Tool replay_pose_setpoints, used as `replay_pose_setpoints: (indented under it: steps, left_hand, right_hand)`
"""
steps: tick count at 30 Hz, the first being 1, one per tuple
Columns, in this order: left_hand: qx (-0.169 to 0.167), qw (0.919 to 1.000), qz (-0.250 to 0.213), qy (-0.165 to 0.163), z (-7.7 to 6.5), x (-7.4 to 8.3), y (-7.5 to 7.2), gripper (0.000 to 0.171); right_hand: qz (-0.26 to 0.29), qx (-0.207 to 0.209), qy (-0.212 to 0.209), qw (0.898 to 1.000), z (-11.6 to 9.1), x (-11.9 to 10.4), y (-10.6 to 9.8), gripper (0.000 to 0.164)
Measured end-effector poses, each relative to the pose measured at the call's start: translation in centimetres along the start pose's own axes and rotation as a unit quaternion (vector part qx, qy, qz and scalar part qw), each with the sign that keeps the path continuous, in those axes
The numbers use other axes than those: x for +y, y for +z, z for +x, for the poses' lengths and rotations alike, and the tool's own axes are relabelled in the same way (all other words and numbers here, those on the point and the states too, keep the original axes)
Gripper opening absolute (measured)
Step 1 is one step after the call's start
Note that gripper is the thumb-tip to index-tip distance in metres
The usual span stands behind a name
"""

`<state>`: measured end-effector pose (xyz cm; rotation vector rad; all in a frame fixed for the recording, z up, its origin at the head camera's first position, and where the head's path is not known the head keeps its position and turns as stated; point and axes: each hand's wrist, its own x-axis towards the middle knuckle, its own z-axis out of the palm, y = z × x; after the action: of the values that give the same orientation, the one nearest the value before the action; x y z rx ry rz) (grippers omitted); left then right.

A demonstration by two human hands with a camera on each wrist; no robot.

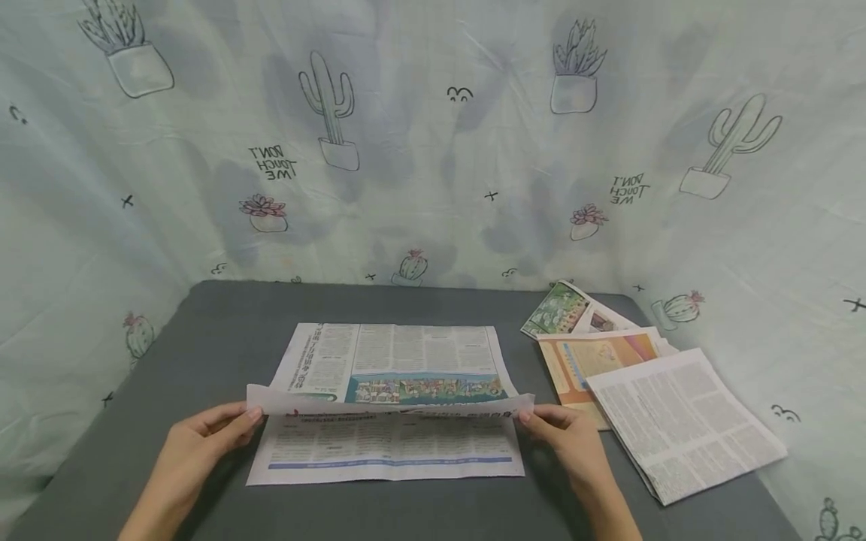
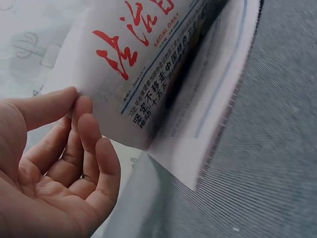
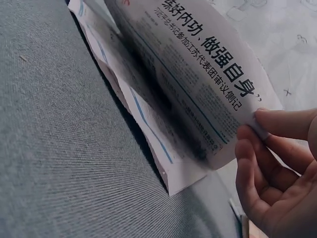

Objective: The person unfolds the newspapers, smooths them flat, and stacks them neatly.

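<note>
A newspaper (image 1: 422,353) lies spread on the grey table in front of me, its near sheet lifted into a raised, curved edge across the middle. My left hand (image 1: 203,443) pinches the left end of that edge between thumb and fingertip. At the right end, my right hand (image 1: 568,443) pinches the sheet the same way. Red headline characters show on the lifted sheet (image 2: 148,54) in the left wrist view, and black ones in the right wrist view. Beneath the raised edge, the lower page (image 1: 392,451) with a blue stripe lies flat.
To the right sit a folded newspaper (image 1: 690,421), an orange printed sheet (image 1: 588,361) partly under it, and a colourful paper (image 1: 558,308) behind. A pale cactus-print cloth (image 1: 419,150) hangs around the grey table (image 1: 223,330) at the back and sides.
</note>
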<state>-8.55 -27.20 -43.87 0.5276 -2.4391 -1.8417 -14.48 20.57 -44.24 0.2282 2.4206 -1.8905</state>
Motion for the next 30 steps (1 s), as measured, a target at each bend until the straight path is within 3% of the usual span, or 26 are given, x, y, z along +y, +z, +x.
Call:
replay_pose_setpoints:
  steps: [6,12,22,30]
  left_hand:
    - [0.019,0.9986,0.005,0.049,-0.5,1.3,-0.4,0.046]
    - [-0.011,0.9939,0.067,0.087,-0.5,2.6,-1.7,0.045]
    - [-0.033,0.9848,0.114,0.126,-0.3,6.5,-3.8,0.041]
    - [-0.045,0.9781,0.09,0.182,0.5,9.1,-4.5,0.032]
  right_hand:
    - [-0.015,-0.007,0.001,1.0,-0.6,-1.3,-0.2,0.02]
    - [-0.036,-0.043,-0.025,0.998,-1.0,-3.3,-1.4,0.019]
    - [-0.071,-0.075,-0.099,0.99,-0.8,-8.4,-3.3,0.023]
    - [-0.078,-0.094,-0.184,0.975,0.5,-12.2,-4.6,0.021]
